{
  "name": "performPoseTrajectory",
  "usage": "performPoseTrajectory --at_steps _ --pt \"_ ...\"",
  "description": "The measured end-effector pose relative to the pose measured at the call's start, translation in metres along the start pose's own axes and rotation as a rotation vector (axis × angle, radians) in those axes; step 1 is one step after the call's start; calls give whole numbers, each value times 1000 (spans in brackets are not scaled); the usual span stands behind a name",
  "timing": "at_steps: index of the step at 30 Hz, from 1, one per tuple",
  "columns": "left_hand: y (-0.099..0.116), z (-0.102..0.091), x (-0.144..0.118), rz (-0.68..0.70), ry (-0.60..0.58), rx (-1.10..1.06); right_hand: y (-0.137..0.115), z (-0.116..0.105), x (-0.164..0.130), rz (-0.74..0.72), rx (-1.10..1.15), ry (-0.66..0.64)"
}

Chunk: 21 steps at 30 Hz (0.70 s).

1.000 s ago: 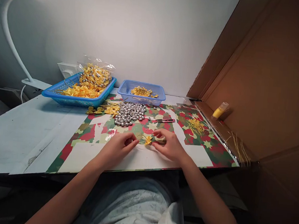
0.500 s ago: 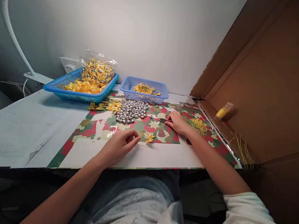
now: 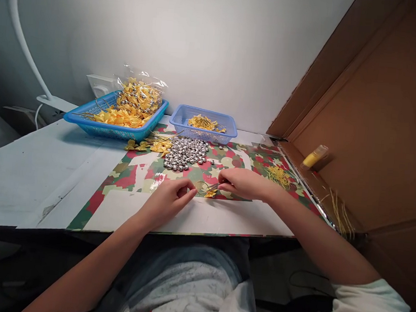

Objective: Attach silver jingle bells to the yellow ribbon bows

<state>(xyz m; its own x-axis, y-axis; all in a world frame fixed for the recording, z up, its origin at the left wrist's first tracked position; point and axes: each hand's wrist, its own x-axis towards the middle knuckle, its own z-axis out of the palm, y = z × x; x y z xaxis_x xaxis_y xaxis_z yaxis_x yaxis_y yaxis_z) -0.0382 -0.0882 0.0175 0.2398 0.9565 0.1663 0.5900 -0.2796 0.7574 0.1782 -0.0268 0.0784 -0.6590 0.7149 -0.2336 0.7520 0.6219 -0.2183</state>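
Both hands are down on the patterned mat (image 3: 133,176) at the near middle of the counter (image 3: 38,180), and the small yellow bow (image 3: 210,193) lies right between them. The left hand (image 3: 167,201) is curled, fingertips pinched together at the thin gold loop (image 3: 201,186) that runs off the bow, grip clenched on that thread. The right hand (image 3: 244,183) comes in from the other side with its grip closed around a slim tool (image 3: 215,186), the metal tip poking out toward the bow; what kind of tool it is cannot be told from here. Just beyond the hands sits a heap of silver bells (image 3: 186,152), with loose yellow bows (image 3: 156,146) beside it. Farther back, a big blue tray (image 3: 87,121) holds bows and a clear bag (image 3: 140,94), and a smaller blue basket (image 3: 205,131) holds gold cord. Off to the right, a tuft of gold threads (image 3: 278,175) lies on the mat, well apart from the hands.
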Motion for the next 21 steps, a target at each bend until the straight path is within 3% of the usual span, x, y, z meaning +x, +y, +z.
performPoseTrajectory --at_steps 15,18,21 --pt "-6 2 0 17 6 -2 -5 1 4 -30 -157 12" --pt "-6 2 1 18 14 2 1 0 3 -27 -94 53" --pt "-5 1 1 20 36 -16 17 1 6 34 -7 185"
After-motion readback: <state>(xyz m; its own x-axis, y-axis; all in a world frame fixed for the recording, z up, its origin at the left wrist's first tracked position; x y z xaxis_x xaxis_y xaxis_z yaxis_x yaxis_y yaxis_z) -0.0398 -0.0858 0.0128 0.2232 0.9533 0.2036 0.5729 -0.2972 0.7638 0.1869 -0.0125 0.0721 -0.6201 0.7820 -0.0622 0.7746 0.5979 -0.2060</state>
